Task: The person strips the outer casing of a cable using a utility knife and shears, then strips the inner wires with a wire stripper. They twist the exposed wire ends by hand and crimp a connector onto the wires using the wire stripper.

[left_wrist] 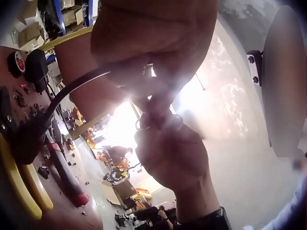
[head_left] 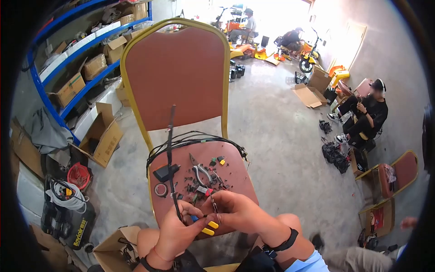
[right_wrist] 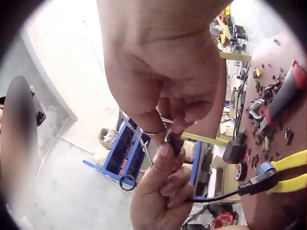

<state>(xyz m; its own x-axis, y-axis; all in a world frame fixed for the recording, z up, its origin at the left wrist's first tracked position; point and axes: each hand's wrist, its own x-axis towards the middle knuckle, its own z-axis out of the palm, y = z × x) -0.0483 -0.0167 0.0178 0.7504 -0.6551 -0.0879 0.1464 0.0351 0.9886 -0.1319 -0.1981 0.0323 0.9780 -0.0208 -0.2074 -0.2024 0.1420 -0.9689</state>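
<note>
My left hand [head_left: 174,235] pinches a black cable [head_left: 171,154], and a length of it rises past the fingers. In the right wrist view the cable runs to a black connector [right_wrist: 259,183] beside the seat. My right hand [head_left: 244,212] holds small metal scissors [right_wrist: 156,132], whose finger loop shows around a finger. Both hands meet at the cable's black end [right_wrist: 175,143], over the front of the chair seat [head_left: 235,181]. Just below them lie yellow-handled pliers [head_left: 208,230]. Fingers partly hide the scissors' blades.
On the seat are grey-and-red pliers [head_left: 200,172], a black adapter [head_left: 166,172], a tape roll [head_left: 161,190] and scattered black scraps. Bundled cables [head_left: 195,136] lie along its back edge. An open carton [head_left: 103,136] and blue shelves [head_left: 93,38] stand left; a seated person [head_left: 369,111] is at right.
</note>
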